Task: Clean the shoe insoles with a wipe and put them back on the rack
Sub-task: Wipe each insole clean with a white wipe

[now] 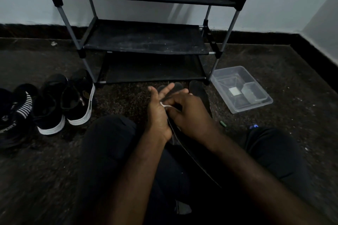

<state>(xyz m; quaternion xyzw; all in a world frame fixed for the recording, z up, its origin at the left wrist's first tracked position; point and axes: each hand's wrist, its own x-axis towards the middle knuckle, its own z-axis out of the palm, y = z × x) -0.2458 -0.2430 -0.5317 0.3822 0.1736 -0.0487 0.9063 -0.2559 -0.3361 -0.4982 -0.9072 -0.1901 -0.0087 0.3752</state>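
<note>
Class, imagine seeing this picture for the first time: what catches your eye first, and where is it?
At the centre, the left hand lies open behind a long dark insole while the right hand pinches a small white wipe against it. Behind them stands a grey-poled rack with bare black fabric shelves; black shoes with white soles sit on the floor at left.
</note>
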